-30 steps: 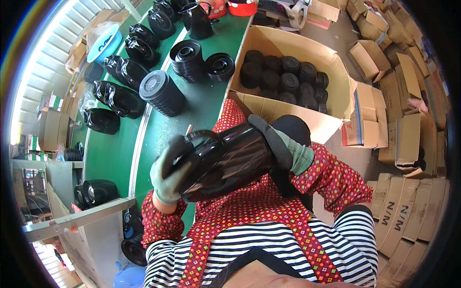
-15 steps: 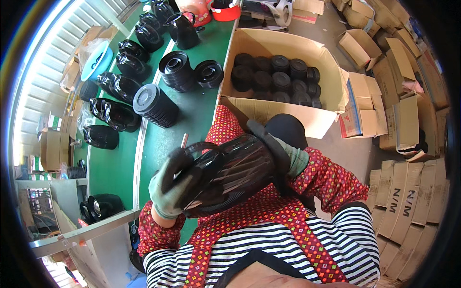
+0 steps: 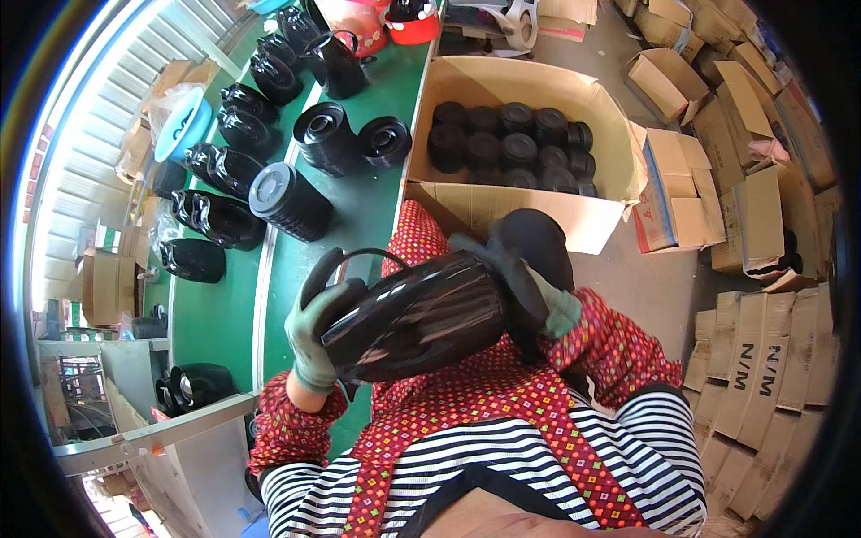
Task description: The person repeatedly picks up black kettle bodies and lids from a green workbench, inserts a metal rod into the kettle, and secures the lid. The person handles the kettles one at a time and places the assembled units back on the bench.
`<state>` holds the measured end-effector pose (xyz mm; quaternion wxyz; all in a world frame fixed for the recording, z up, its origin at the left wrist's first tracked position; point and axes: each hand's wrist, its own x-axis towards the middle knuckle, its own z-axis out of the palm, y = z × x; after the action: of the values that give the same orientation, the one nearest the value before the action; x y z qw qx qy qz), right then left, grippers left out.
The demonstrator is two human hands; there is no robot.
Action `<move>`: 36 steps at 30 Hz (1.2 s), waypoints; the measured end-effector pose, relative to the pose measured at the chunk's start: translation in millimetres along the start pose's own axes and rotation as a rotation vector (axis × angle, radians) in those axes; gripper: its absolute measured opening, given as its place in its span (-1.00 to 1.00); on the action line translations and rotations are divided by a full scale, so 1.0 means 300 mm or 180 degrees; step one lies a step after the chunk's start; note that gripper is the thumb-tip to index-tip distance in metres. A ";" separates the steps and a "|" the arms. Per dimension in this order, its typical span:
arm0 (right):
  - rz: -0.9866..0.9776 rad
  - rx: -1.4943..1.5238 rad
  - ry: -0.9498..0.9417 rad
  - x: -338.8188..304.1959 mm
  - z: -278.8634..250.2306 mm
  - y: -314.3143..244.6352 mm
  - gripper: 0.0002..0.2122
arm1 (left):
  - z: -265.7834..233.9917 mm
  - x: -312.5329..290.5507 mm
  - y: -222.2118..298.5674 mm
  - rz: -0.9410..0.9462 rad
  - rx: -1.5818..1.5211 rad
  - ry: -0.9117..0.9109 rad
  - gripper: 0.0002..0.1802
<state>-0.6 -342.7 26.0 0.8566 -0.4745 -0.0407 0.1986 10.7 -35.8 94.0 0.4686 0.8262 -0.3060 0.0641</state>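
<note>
A glossy black jug [image 3: 421, 314] lies on its side in front of my chest, held between my two gloved hands. Around its left end, near the thin curved handle [image 3: 372, 255], closes my left hand [image 3: 321, 327] in a grey-green glove with dark fingers. My right hand [image 3: 529, 291], gloved the same way, grips the other end; its fingertips are partly hidden. On the green bench [image 3: 359, 202] to the left stand a leaning stack of black round lids [image 3: 291, 202], another stack of black round parts [image 3: 325, 139] and a shorter one [image 3: 386, 141].
Several similar black jugs [image 3: 220, 218] line the bench's far-left side. Ahead, an open carton [image 3: 529, 76] holds rows of black round parts. A blue basin [image 3: 184, 125] sits at the left, red containers [image 3: 414, 29] at the far end. Flattened cartons [image 3: 753, 359] stack up on the right.
The jug has rolled and tilted a little, so its smooth side shows more. My left hand has shifted slightly up at its end; the right hand keeps its grip.
</note>
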 end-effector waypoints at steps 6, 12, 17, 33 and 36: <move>-0.1847 -0.0786 0.0018 -0.073 0.128 -0.061 -0.45 | 0.068 -0.072 -0.107 -0.0821 -0.0985 -0.0003 -0.26; -0.0251 0.0704 0.0076 -0.086 -0.054 0.102 -0.44 | 0.028 0.056 0.091 0.0322 0.0761 0.0125 -0.57; -0.1069 -0.0795 0.0022 -0.072 0.114 -0.128 -0.08 | 0.106 -0.006 -0.080 -0.0845 -0.1304 -0.0194 -0.12; -0.2147 -0.1220 0.0385 -0.056 0.087 -0.090 -0.28 | 0.161 -0.052 -0.278 -0.0737 -0.0741 -0.0262 -0.43; -0.1580 -0.0107 0.0450 -0.065 0.086 -0.069 -0.39 | 0.144 0.036 -0.071 -0.1455 -0.2692 0.0574 -0.50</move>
<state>-19.0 -339.3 59.7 0.8718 -0.4769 -0.0991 -0.0521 23.6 -67.7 58.8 0.7898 0.6007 -0.0743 -0.0991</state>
